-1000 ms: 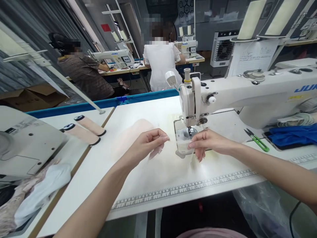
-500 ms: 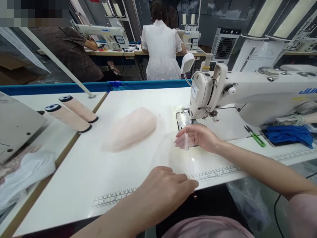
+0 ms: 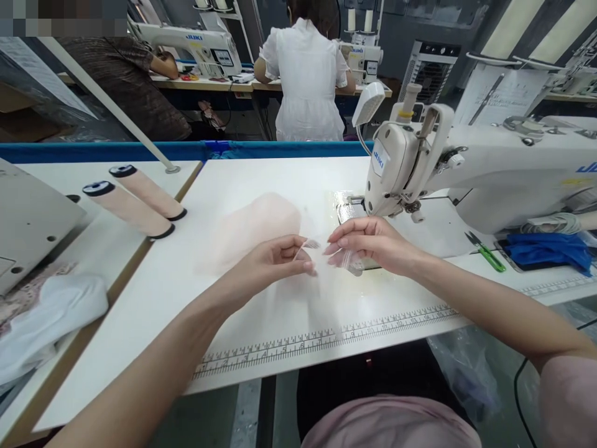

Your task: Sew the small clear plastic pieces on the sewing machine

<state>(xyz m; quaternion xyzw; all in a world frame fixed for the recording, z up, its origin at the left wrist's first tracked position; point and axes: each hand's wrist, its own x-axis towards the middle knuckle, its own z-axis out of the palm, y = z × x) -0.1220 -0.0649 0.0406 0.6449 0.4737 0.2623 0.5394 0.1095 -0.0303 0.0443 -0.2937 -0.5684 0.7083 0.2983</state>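
Observation:
Just in front of the sewing machine (image 3: 396,165), both hands hold a sheer, nearly see-through piece of fabric (image 3: 353,263). My left hand (image 3: 273,261) pinches its left part between thumb and fingers. Close by on the right, my right hand (image 3: 373,244) has its fingers closed on gathered folds of it, below the machine's head. The fabric's lower edge is hard to make out against the white table (image 3: 242,330). Beyond my left hand lies a pale pink sheer fabric piece (image 3: 261,221), flat on the tabletop.
Two peach thread cones (image 3: 130,208) lie at the left. Green-handled thread snips (image 3: 487,254) and blue cloth (image 3: 548,249) are at the right. A printed ruler (image 3: 298,345) runs along the front edge. Two people sit at machines beyond the blue cloth-covered edge (image 3: 289,149).
My left hand has moved up and away from the front edge and now pinches the sheer fabric. My right hand stays near the needle area, still holding it. The view has shifted slightly.

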